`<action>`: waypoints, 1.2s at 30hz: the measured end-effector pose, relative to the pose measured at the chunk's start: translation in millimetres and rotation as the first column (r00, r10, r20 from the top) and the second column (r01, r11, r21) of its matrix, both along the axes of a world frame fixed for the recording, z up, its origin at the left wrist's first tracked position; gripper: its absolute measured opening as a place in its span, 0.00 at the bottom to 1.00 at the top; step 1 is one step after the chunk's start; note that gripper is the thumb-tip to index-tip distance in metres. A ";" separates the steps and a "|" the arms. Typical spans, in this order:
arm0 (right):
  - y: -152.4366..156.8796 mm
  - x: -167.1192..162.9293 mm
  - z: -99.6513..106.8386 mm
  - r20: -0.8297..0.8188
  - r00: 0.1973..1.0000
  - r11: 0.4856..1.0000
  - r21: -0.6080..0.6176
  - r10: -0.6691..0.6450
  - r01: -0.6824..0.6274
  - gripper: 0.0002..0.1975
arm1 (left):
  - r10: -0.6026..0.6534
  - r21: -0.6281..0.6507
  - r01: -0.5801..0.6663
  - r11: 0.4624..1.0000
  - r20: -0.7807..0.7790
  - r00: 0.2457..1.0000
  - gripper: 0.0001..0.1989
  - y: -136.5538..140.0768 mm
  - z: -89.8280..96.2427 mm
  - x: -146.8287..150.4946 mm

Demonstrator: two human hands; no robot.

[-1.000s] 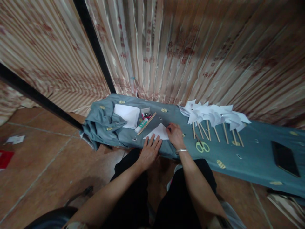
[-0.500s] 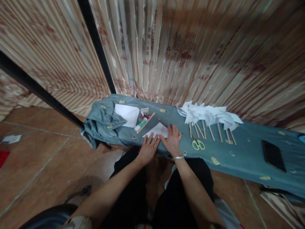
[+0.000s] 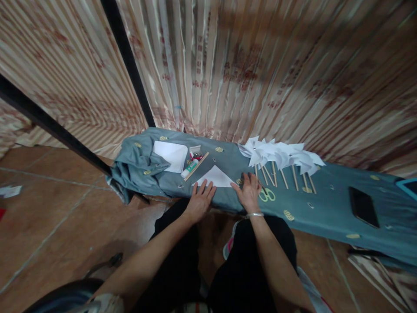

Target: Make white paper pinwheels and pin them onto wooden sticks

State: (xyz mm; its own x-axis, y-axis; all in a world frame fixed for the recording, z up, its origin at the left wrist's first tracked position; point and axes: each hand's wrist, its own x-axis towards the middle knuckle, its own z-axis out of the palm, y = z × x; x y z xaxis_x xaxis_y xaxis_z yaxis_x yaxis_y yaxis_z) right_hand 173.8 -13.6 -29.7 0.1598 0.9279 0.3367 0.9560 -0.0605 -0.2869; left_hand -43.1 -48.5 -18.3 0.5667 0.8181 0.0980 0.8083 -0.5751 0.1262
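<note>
Neither grip closes on anything; our left hand (image 3: 199, 201) lies flat, fingers spread, at the near edge of the folded white paper triangle (image 3: 215, 177) on the desk (image 3: 329, 204); our right hand (image 3: 250, 192) rests open, touching its right corner; green scissors (image 3: 267, 194) lie just beside that hand; paper pinwheels (image 3: 280, 155) sit behind.

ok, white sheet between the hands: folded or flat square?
Folded. The white paper shows as a triangle lying flat on the blue cloth, left hand and right hand at its near corners.
</note>
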 end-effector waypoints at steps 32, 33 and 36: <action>5.6 7.6 2.5 -0.309 0.945 0.991 0.114 0.108 -0.076 0.23 | 0.071 0.041 -0.072 0.997 0.033 0.997 0.34 -17.6 -8.2 -21.4; 5.4 5.6 5.6 -0.310 0.943 0.991 0.096 0.120 -0.094 0.23 | 0.071 0.042 -0.073 0.996 0.031 0.997 0.34 -17.8 -7.9 -21.2; 3.3 -1.4 14.9 -0.319 0.935 0.988 0.018 0.154 -0.156 0.24 | 0.070 0.041 -0.071 0.997 0.029 0.997 0.35 -18.1 -6.0 -20.5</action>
State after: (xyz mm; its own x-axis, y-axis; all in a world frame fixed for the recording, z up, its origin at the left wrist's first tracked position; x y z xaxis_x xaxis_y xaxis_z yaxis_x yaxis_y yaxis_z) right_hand 172.4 -10.3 -14.8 0.1115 0.9522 0.2845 0.8121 0.0777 -0.5783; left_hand -63.7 -66.6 -24.2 0.5047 0.8506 0.1473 0.8434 -0.5223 0.1260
